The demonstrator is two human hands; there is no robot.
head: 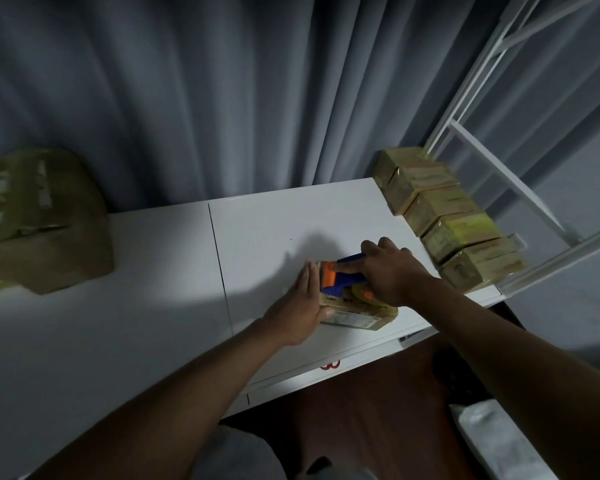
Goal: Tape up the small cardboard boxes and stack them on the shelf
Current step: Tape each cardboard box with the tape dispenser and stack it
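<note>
Taping step: my right hand (392,271) grips the tape dispenser (343,277) atop the small box (355,317); my left hand (300,299), fingers straight, braces its side — next, I judge, draw the dispenser along the seam.

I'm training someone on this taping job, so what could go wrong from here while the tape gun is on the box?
1. The small cardboard box lies near the front edge of the white table; a hard pull could drag it off.
2. The left hand only presses flat against the box's side, so it may slide or twist.
3. Its fingers sit close to the orange end of the blue tape dispenser gripped by the right hand; they could get nicked.
</note>
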